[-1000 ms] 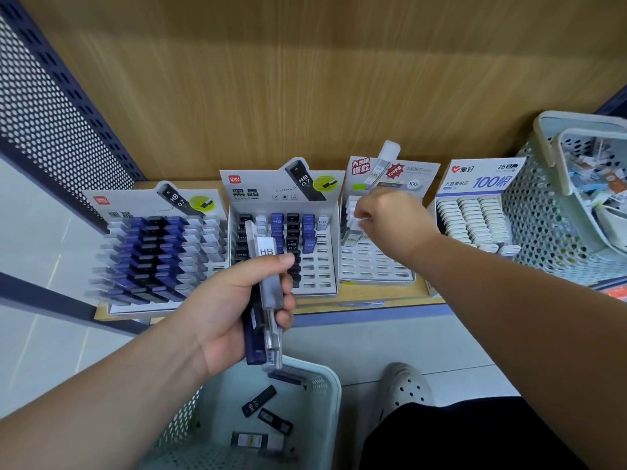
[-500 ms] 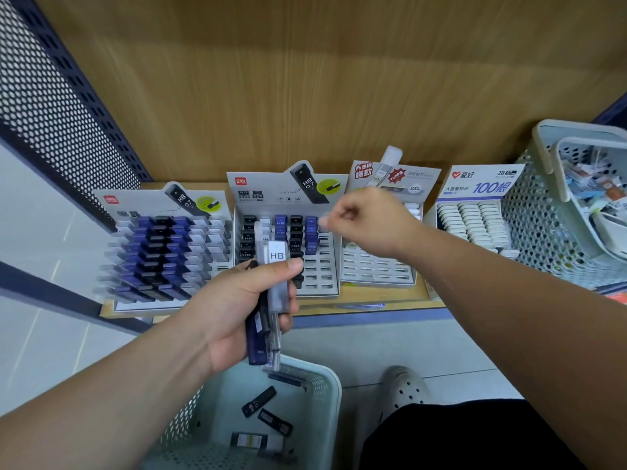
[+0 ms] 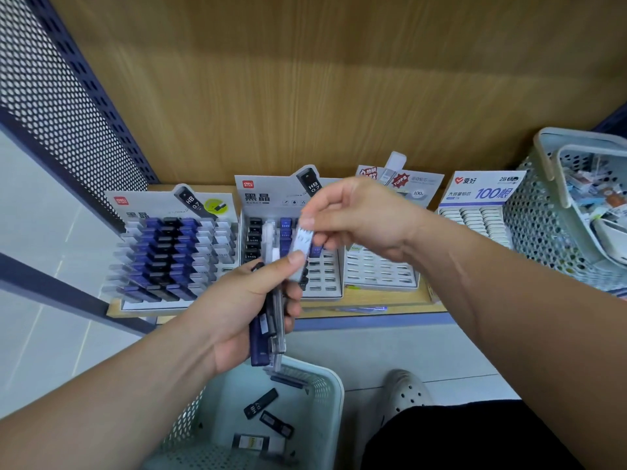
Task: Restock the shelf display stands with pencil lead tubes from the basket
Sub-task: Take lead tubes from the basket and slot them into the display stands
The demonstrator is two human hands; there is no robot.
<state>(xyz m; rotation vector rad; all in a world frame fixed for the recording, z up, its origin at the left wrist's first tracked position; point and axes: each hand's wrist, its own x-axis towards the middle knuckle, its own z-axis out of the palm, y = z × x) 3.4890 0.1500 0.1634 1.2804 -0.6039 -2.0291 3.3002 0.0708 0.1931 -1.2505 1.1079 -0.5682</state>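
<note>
right grip [image 3: 359, 218] on tube [image 3: 302, 242] top, bundle [image 3: 261, 337] below

— What's the person got on?
— Something black over the leg [image 3: 458, 435], and a pale grey clog [image 3: 403, 391] dotted with round holes. Left hand [image 3: 237, 317] and right hand [image 3: 369, 218] bare, forearms too.

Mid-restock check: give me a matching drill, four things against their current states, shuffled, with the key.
Things:
1. left hand
2. right hand
3. front basket
4. far-left stand

States:
A. nearly full
B. pinches one pale tube
C. grips a bundle of tubes
D. a few loose tubes inside

Pairs: 1-C; 2-B; 3-D; 4-A
</note>
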